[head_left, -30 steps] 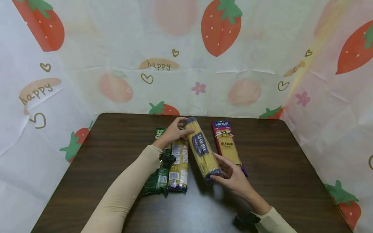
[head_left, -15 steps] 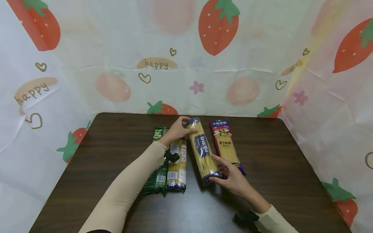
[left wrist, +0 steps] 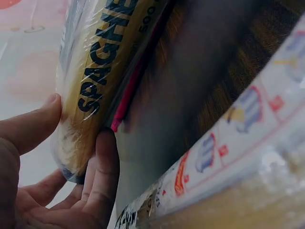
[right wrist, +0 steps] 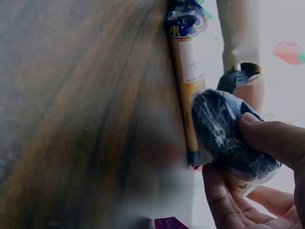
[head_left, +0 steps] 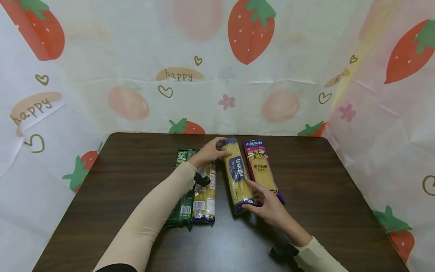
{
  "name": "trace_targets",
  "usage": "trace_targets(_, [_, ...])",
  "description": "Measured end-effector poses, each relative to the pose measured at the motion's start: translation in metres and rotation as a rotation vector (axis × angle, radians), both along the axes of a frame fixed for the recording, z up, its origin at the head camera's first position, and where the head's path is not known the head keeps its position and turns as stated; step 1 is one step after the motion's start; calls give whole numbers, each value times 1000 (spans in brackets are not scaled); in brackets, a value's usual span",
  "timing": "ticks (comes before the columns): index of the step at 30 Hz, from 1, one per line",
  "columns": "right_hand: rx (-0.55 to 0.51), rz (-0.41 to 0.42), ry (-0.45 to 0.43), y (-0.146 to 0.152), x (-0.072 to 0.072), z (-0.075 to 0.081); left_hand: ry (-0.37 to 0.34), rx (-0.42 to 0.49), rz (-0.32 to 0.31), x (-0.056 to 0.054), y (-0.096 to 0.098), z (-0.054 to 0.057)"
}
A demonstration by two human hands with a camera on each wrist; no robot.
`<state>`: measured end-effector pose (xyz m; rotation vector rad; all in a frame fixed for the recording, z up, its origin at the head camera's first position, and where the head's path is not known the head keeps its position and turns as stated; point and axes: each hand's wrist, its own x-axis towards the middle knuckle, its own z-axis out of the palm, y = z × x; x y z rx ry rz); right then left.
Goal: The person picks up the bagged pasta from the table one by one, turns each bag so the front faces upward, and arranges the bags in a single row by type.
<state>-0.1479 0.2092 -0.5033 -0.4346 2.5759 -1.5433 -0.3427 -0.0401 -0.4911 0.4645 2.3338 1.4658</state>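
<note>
A clear packet of spaghetti point(head_left: 236, 177) with blue ends and a dark blue label is held between both hands, slightly tilted over the table. My left hand point(head_left: 209, 153) grips its far end; in the left wrist view, thumb and fingers wrap the packet, which reads "SPAGHE". The near end is pinched by my right hand point(head_left: 266, 204), and the right wrist view shows the dark blue wrapped end point(right wrist: 226, 131) between thumb and fingers. Just left lies another yellow pasta packet point(head_left: 205, 196) beside green packets point(head_left: 185, 206), partly covered by my left arm.
To the right lies a pink and purple pasta packet point(head_left: 259, 166), close to the held one. The dark wooden table point(head_left: 316, 204) is backed by a white sheet point(head_left: 217, 90) printed with strawberries, hanging on its far and side edges.
The held spaghetti packet has turned a little straighter, its near end shifting slightly left. Both hands keep their hold. The whole head view has drifted slightly.
</note>
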Motion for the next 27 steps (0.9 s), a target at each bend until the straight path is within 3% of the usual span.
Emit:
trace_targets(16, [92,-46,-17,-2,-10,-3,-1,-61,-8,-17,15,-13])
trace_targets(27, [147,-83,-44,-5,-11,-4,-2,-63,-13,-20,23,-15])
